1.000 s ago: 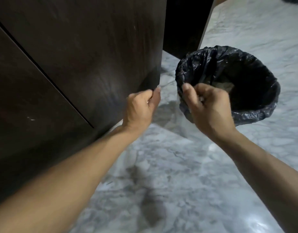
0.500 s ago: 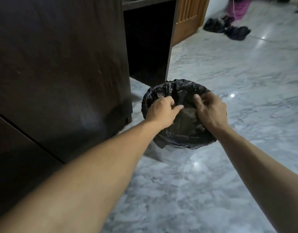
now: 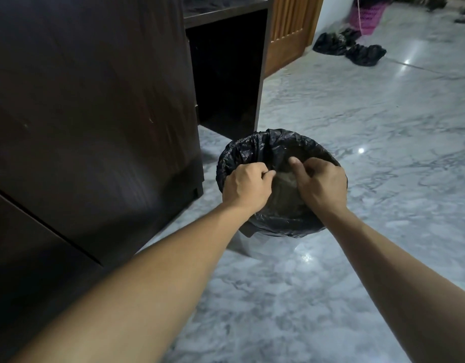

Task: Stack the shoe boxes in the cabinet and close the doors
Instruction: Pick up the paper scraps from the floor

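Premises appeared domestic: room in a home. Floor (image 3: pixel 357 121) was polished grey-white marble, reflecting ceiling lights. Dark wood-grain cabinet (image 3: pixel 95 100) stood at left, one open compartment (image 3: pixel 226 74) beside closed door panels. Small waste bin (image 3: pixel 265 150) lined with black plastic bag stood on floor. Orange-brown wooden door (image 3: pixel 289 30) behind. Black bags (image 3: pixel 349 48) and pink basket (image 3: pixel 367 17) lay further back.
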`<state>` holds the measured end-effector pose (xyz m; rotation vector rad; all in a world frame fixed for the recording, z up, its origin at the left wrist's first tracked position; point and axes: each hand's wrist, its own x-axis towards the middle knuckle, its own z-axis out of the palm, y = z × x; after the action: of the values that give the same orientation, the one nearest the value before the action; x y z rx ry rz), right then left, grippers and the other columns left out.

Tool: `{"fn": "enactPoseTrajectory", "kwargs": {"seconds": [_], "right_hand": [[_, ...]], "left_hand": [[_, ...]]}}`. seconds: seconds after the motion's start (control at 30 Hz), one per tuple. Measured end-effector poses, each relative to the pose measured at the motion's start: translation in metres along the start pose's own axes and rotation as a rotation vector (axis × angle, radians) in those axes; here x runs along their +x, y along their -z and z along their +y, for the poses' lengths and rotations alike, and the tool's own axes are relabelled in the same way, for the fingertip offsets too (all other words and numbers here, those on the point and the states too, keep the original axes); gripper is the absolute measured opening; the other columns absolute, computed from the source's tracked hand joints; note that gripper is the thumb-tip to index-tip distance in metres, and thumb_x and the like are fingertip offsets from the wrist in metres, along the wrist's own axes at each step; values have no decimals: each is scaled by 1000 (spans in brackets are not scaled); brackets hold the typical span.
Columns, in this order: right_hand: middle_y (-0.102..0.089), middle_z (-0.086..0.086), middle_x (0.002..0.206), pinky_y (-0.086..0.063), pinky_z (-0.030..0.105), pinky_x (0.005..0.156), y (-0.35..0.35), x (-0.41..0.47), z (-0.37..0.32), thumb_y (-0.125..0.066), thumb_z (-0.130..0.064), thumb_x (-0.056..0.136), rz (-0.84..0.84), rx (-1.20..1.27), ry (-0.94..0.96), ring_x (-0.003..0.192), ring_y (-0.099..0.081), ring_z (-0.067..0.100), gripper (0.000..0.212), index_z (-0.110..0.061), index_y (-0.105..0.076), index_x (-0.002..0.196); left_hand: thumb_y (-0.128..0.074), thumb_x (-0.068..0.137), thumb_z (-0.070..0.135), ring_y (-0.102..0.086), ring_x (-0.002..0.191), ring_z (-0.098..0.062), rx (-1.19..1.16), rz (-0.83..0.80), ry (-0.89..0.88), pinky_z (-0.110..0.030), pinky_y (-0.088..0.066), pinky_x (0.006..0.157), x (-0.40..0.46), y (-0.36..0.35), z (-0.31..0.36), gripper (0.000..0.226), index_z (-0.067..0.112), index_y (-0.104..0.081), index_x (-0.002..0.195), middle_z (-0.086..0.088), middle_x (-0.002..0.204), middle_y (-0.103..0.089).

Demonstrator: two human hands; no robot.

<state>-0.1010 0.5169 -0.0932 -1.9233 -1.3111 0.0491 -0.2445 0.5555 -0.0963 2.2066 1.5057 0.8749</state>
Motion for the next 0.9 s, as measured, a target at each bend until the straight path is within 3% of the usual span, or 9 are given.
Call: {"fn": "enactPoseTrajectory", "kwargs": {"seconds": [0.07, 0.13, 0.2, 0.27, 0.33, 0.47, 0.63, 0.73, 0.9], "right_hand": [[-64, 4, 76, -45, 35, 71, 4, 1, 1, -61, -41, 88, 73, 10, 42, 80, -58, 27, 30, -14, -67, 79], [-65, 13, 105, -41, 38, 91, 14, 8, 7, -66, -33, 84, 70, -87, 60, 105, -53, 32, 29, -8, -68, 99], [-60, 17, 120, -38, 41, 100, 25, 16, 15, -67, -30, 82, -41, -178, -15, 116, -48, 37, 40, -5, -63, 113], [-61, 20, 118, -45, 43, 91, 33, 16, 15, -66, -30, 81, -192, -191, -144, 110, -54, 39, 43, -6, -59, 116], [-61, 22, 114, -48, 43, 83, 35, 7, 11, -64, -25, 83, -283, -234, -176, 105, -57, 42, 40, -5, -57, 117], [-56, 21, 118, -43, 42, 81, 36, -15, -3, -64, -23, 85, -350, -258, -123, 105, -54, 43, 40, -2, -55, 118], [-42, 8, 134, -45, 42, 91, 38, -42, -26, -72, -69, 65, -576, -231, 33, 116, -52, 35, 94, -9, -44, 133], [-23, 7, 150, -44, 37, 100, 37, -56, -36, -74, -77, 50, -713, -217, 106, 127, -48, 30, 127, -8, -27, 146], [3, 10, 161, -39, 36, 107, 21, -71, -43, -74, -71, 60, -706, -224, 183, 135, -40, 33, 129, -8, -10, 153]], "left_hand": [[-57, 93, 32, -59, 75, -24, -105, 87, -135, -35, -46, 68, -7, 4, -5, 28, 10, -68, 79, -2, 71, -63], [-57, 90, 38, -59, 102, -25, 9, 105, -245, -44, -45, 94, -17, 7, -13, 32, 10, -71, 96, -5, 98, -69], [-50, 89, 53, -34, 140, -29, 173, -61, -183, -50, -18, 118, -28, 14, -20, 60, 10, -56, 131, -11, 142, -50], [-42, 90, 64, -1, 150, -26, 242, -209, -61, -48, 1, 121, -33, 21, -25, 84, 8, -27, 150, -12, 161, -15], [-38, 89, 67, 11, 149, -23, 257, -283, 17, -47, 5, 120, -35, 29, -28, 92, 6, -11, 153, -12, 163, 3], [-40, 94, 55, 13, 149, -23, 289, -317, 82, -50, 3, 120, -42, 48, -38, 85, 4, -7, 153, -12, 163, 6], [-30, 91, 68, 19, 148, -22, 351, -356, 153, -48, 7, 120, -62, 74, -56, 93, 5, -1, 154, -11, 162, 12], [-23, 84, 79, 25, 146, -20, 331, -388, 192, -48, 11, 119, -77, 88, -65, 104, 6, 2, 154, -10, 161, 18], [-43, 73, 84, 34, 141, -19, 315, -453, 202, -49, 16, 117, -102, 110, -80, 121, 9, 7, 153, -7, 157, 30]]}}
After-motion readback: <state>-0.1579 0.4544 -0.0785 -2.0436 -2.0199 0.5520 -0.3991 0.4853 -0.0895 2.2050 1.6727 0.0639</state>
